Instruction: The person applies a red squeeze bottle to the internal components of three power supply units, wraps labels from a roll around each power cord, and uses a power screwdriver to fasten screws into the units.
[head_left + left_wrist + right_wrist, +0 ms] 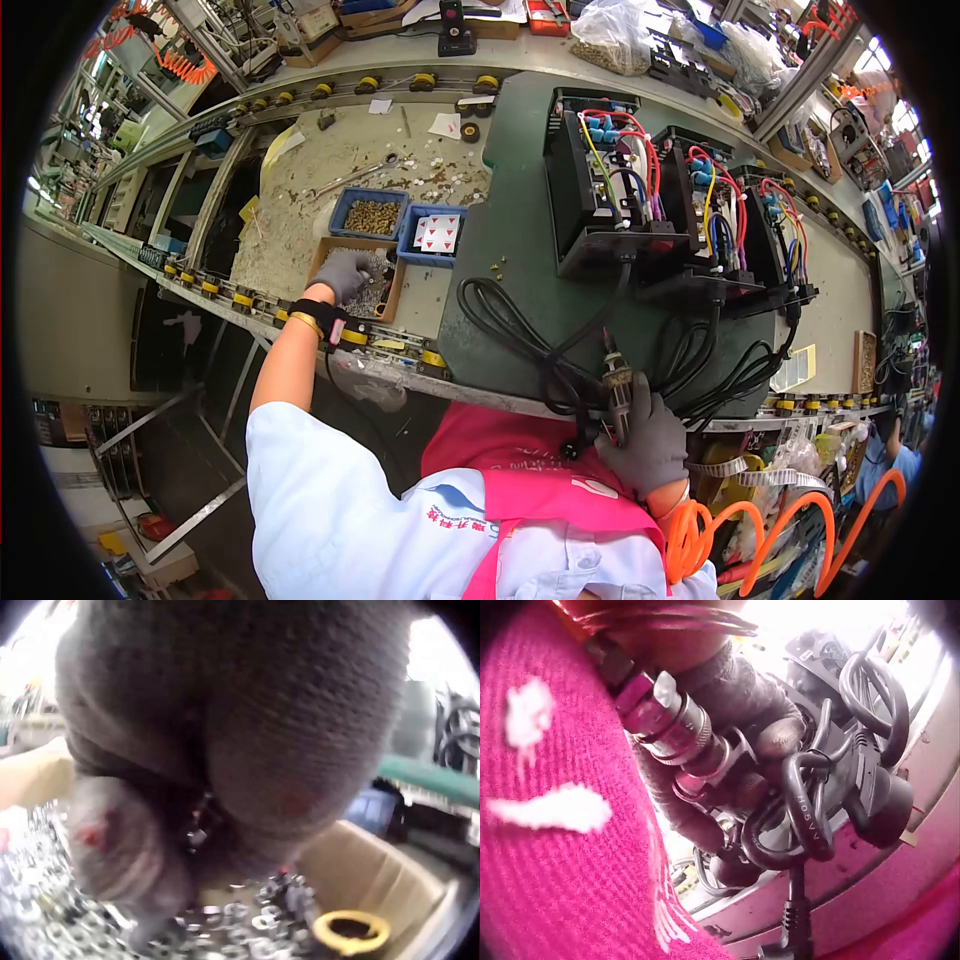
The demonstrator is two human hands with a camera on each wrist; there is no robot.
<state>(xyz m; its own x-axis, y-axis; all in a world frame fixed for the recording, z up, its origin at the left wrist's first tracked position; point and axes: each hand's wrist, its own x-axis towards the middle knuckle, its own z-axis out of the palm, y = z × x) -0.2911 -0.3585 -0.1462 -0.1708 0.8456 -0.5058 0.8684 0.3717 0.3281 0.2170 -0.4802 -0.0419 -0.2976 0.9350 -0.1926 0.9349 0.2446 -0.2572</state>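
In the head view, the left hand [343, 272], in a grey glove, was down inside a cardboard box [393, 300] of small metal parts [372, 292] at the near edge of the bench, its fingers bent into the heap. Just behind the box stood two blue bins [370, 213], one with brass-coloured pieces and one with white cards. The right hand [650, 440], also gloved, was close to the body at the front edge of the green mat [510, 230], wrapped round a driver [615, 385] held upright, with black cables [520, 340] looping beside it. Three open black units [610, 190] with coloured wiring stood farther back on the mat, and an orange coiled hose [730, 530] hung near the right wrist. In the left wrist view, the left hand [240, 712] filled most of the frame, its fingertips [127, 847] touching the metal parts [247, 922] in the box [375, 870]; whether they pinched a piece could not be told. A yellow ring [351, 932] lay among the parts. In the right wrist view, the right hand [739, 694] gripped the driver [675, 727] firmly, the pink apron [547, 825] on one side and the black cables [810, 817] just beside the fingers on the other.
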